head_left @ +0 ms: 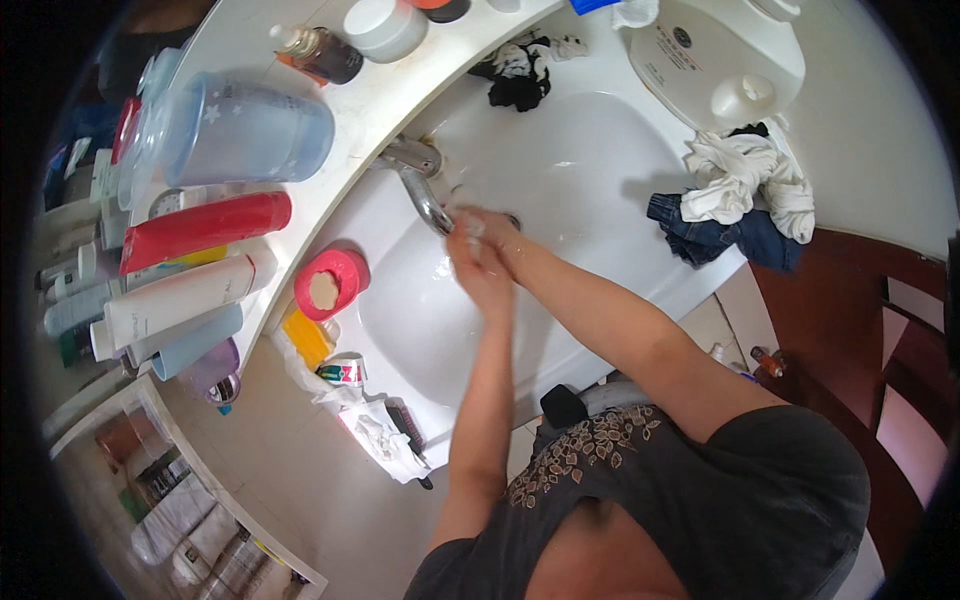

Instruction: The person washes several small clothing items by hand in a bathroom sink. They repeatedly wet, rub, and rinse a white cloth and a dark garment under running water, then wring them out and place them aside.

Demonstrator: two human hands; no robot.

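Note:
My left hand and my right hand are pressed together under the chrome faucet, over the white washbasin. A small whitish patch shows between the fingers; whether it is lather, water or cloth cannot be told. The fingers overlap and are blurred, so their grip is unclear. Left of the basin bowl, a pink soap dish carries a cream bar of soap. Beside it lies a yellow bar.
Black-and-white cloth lies at the basin's back. White cloth and dark denim rest on the right rim by a large jug. A shelf holds a blue pitcher and tubes. A hairbrush lies front left.

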